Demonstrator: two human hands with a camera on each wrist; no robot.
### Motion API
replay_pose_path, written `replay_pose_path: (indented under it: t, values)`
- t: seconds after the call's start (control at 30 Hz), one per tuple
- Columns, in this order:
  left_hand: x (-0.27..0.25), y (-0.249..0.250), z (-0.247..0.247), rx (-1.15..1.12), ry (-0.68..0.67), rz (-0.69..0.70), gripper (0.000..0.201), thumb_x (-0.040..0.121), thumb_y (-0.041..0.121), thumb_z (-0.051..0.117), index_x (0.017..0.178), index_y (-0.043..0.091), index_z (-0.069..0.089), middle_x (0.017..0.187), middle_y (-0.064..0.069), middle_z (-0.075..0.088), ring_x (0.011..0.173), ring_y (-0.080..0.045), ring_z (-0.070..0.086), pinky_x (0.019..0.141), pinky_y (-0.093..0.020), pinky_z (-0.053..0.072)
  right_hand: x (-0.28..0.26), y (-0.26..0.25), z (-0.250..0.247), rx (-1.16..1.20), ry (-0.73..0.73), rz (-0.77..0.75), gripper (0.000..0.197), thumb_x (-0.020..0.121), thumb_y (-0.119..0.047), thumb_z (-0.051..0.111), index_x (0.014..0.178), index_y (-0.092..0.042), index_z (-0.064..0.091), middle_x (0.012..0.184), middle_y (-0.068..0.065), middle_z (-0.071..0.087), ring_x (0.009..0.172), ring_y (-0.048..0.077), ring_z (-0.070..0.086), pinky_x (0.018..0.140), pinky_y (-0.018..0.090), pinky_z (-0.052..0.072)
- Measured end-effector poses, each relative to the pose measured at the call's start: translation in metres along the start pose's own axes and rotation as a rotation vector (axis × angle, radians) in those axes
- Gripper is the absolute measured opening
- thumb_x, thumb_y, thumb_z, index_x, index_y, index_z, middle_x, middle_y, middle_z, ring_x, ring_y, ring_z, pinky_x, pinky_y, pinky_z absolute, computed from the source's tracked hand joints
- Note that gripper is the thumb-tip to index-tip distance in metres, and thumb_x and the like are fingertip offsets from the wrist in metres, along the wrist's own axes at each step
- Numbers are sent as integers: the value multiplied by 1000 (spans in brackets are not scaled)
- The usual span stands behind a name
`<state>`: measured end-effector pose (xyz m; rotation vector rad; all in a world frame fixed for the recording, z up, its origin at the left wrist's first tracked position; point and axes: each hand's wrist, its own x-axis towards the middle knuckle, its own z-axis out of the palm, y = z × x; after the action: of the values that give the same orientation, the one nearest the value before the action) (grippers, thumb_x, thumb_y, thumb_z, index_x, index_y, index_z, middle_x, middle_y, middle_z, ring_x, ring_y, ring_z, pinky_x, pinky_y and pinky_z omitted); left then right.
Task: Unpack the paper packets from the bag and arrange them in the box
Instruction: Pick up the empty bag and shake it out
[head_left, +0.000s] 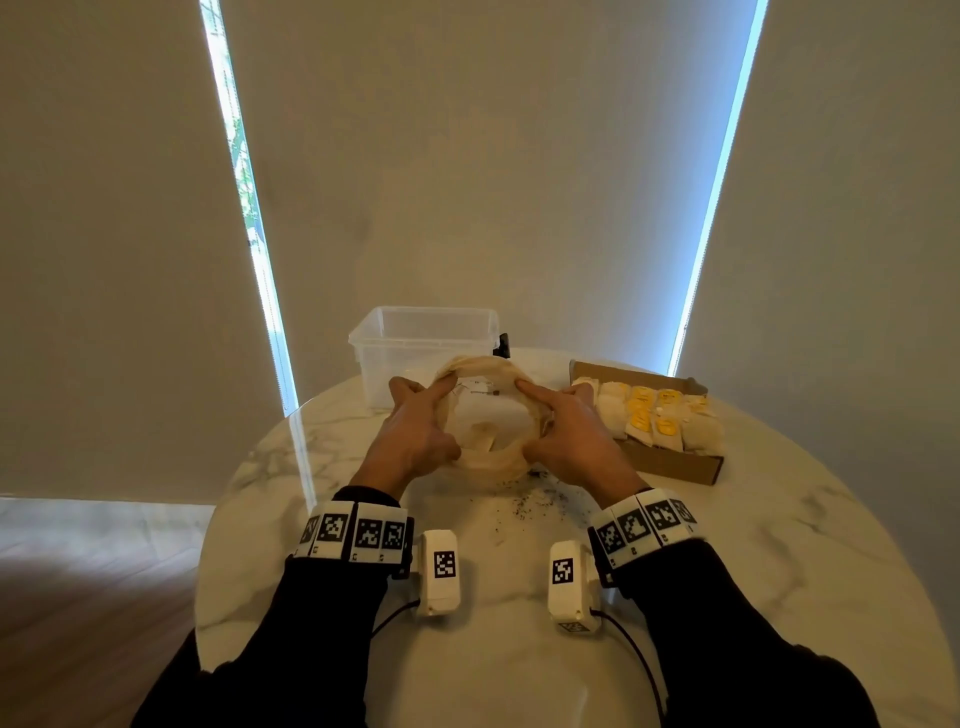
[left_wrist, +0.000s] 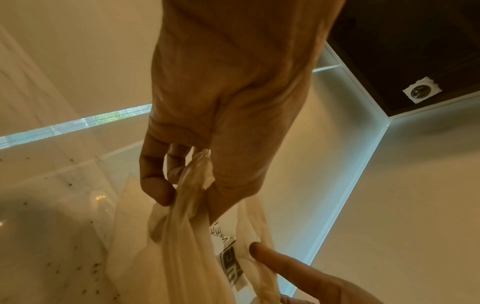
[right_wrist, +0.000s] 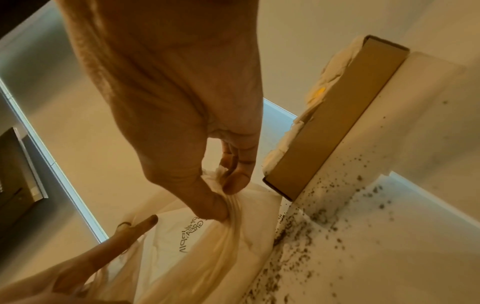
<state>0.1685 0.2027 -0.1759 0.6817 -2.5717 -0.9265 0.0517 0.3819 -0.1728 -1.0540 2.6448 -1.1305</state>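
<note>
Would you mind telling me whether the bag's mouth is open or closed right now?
Open: the left hand and right hand grip opposite edges of the bag, spreading its mouth into a wide ring.

One bag (head_left: 485, 415), one cardboard box (head_left: 675, 462), one clear tub (head_left: 421, 338), two hands.

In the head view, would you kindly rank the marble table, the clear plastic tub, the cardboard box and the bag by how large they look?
1. Marble table, by far the largest.
2. Clear plastic tub and cardboard box: they look alike, and the tub stands farther from the camera, so no ranking.
3. Bag, apparently smallest, though both hands partly cover it.
</note>
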Motion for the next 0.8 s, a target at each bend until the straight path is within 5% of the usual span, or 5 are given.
replay_pose_path:
  t: [0.13, 0.2, 0.5, 0.67, 0.8]
  values:
    - [1, -2, 0, -16, 16, 1, 107, 81, 2, 82, 166, 33, 26, 129, -1, 24, 107, -25, 44, 96, -32, 47, -1, -6, -1, -35, 223, -58, 56, 86, -25, 85, 139, -36, 68, 141, 5, 38, 112, 24, 59, 96, 30, 55]
    - [0, -1, 0, -17, 19, 7, 105, 81, 2, 81, 166, 34, 27, 129, -1, 24, 105, -26, 44, 93, -30, 45, 5, -22, 2, -139, 330, -139, 28, 90, -40, 82, 117, -37, 78, 126, 0, 53, 97, 15, 61, 78, 28, 52]
    - [0, -1, 6, -18, -27, 36, 104, 80, 1, 79, 163, 38, 27, 131, -6, 27, 101, -31, 53, 92, -36, 54, 44, -55, 55, -890, 8, -311, 16, 106, -24, 56, 111, -16, 70, 104, 3, 72, 96, 23, 71, 77, 34, 53]
    - [1, -6, 5, 19, -24, -13, 104, 82, 5, 78, 166, 34, 24, 134, -7, 26, 113, -39, 56, 104, -44, 54, 55, -57, 36, -672, -17, -251, 13, 95, -18, 66, 82, -16, 68, 87, 2, 73, 86, 25, 74, 69, 33, 55]
    - [1, -7, 3, -5, 2, -52, 98, 82, 6, 75, 164, 33, 30, 135, -8, 27, 114, -41, 59, 108, -51, 52, 49, -56, -16, -287, -143, -136, 9, 94, -24, 74, 89, -21, 81, 72, -6, 79, 57, 15, 71, 54, 24, 56]
